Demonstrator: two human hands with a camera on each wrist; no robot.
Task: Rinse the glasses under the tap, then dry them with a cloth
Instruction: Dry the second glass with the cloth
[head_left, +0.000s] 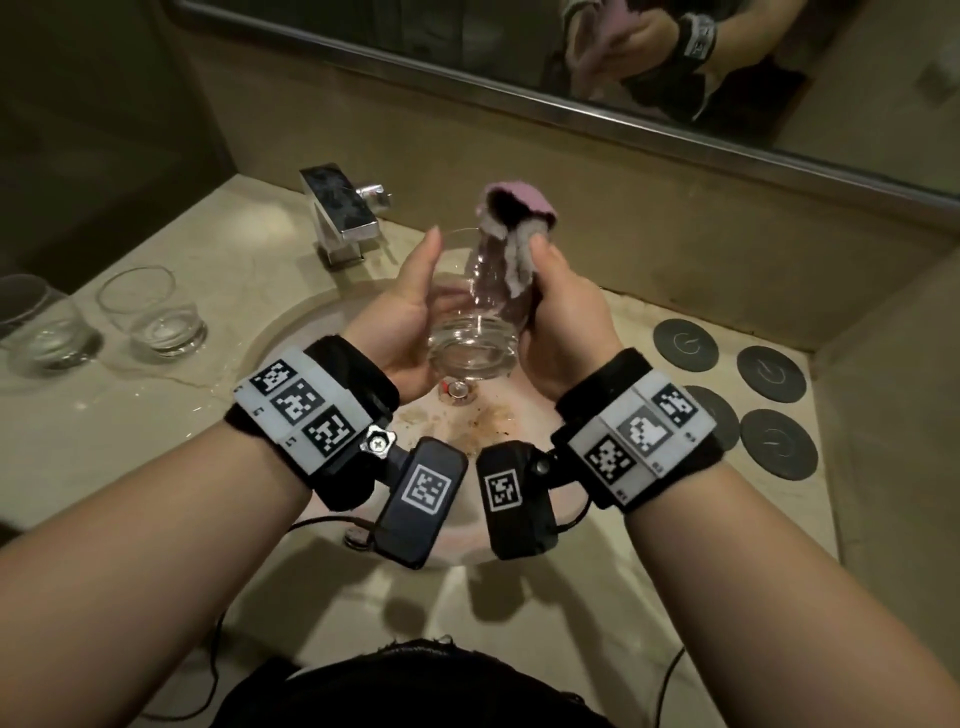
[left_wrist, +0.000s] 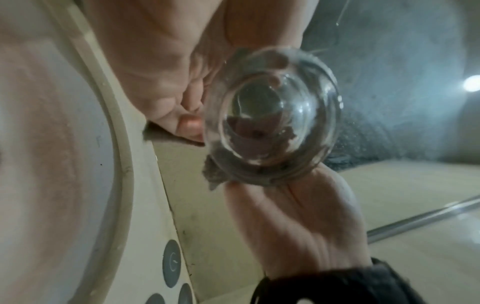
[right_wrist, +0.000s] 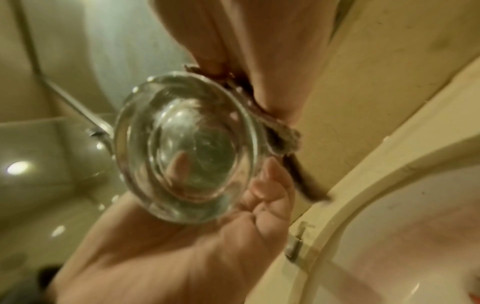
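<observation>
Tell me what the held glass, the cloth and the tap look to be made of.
Held glass: clear glass, glossy, thick base; the fingers show through it.
Cloth: soft fuzzy fabric, pink outside and grey inside, likely microfibre.
Tap: polished metal, probably chromed; its flat top mirrors the surroundings.

Head view: looking steeply down over both forearms at the sink, mid-distance. Wrist views: very near, facing up along each palm from opposite sides, sharing the glass base at frame centre.
</observation>
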